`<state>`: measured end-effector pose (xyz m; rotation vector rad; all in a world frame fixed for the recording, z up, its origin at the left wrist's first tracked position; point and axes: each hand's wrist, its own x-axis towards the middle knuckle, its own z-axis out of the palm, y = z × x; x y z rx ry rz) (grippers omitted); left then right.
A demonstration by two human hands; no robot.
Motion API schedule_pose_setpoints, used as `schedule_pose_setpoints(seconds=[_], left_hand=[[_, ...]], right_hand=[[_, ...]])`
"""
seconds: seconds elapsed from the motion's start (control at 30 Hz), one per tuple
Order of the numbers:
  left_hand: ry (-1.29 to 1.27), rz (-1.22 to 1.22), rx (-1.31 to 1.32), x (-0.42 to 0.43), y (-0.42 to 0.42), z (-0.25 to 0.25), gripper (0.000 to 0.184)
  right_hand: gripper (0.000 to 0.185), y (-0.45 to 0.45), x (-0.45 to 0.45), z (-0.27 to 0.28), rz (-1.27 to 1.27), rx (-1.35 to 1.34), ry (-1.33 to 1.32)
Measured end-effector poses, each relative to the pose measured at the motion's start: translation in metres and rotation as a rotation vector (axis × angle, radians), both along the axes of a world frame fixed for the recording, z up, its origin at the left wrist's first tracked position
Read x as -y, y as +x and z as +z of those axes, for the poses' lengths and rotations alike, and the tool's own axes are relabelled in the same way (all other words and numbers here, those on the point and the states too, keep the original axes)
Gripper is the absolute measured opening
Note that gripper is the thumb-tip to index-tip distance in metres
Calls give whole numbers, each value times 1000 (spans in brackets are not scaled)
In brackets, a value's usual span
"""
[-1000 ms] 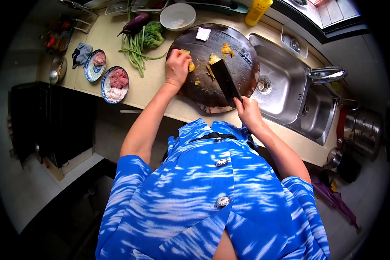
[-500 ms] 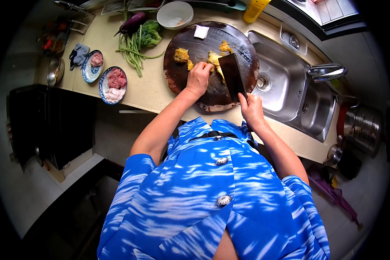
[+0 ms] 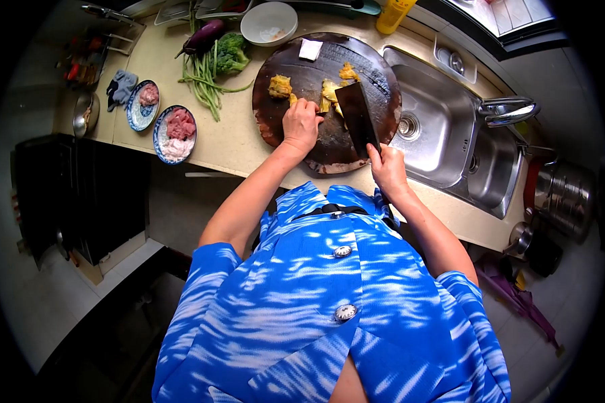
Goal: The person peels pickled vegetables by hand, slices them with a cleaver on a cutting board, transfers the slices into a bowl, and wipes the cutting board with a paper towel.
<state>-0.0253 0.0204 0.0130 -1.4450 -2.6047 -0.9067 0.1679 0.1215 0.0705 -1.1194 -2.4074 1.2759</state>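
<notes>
My right hand (image 3: pixel 388 168) is closed on the handle of a dark cleaver (image 3: pixel 358 115), whose broad blade lies over the right part of the round dark chopping board (image 3: pixel 302 66). My left hand (image 3: pixel 302 125) is at the board's left part, its fingers pinched around a small dark bit that I cannot make out. Pale yellow pieces (image 3: pixel 328 91) touch or lie beside the blade's left edge. A yellow-orange clump (image 3: pixel 279 86) lies beyond my left hand, and another orange piece (image 3: pixel 348 72) near the top of the blade. A folded white cloth or paper (image 3: pixel 310 49) rests at the far edge.
Left of the board are green beans (image 3: pixel 207 87), broccoli (image 3: pixel 231 54), an eggplant (image 3: pixel 204 36) and two plates of raw meat (image 3: pixel 181 125) (image 3: pixel 148 94). A white bowl (image 3: pixel 269 24) stands behind. On the right is a steel sink (image 3: pixel 431 127) with a faucet (image 3: pixel 509 111).
My left hand has moved right from the yellow-orange clump toward the pieces by the blade, then slightly back left. The cleaver has shifted a little and its blade shows broader.
</notes>
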Motion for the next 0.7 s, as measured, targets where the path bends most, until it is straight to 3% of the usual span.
schedule_pose_setpoints(seconds=[0.37,0.5,0.67,0.7], left_hand=[[86,6,221,0,-2,-11,8],[97,25,187,-1,2,-17,7],[39,97,493,1,-4,-18,8],[19,27,424,3,-5,-12,8]], right_hand=[[29,0,4,-1,17,22,-29],[30,-3,5,1,21,20,-20],[30,-3,5,0,10,6,-32],[30,-2,5,0,7,12,-52]])
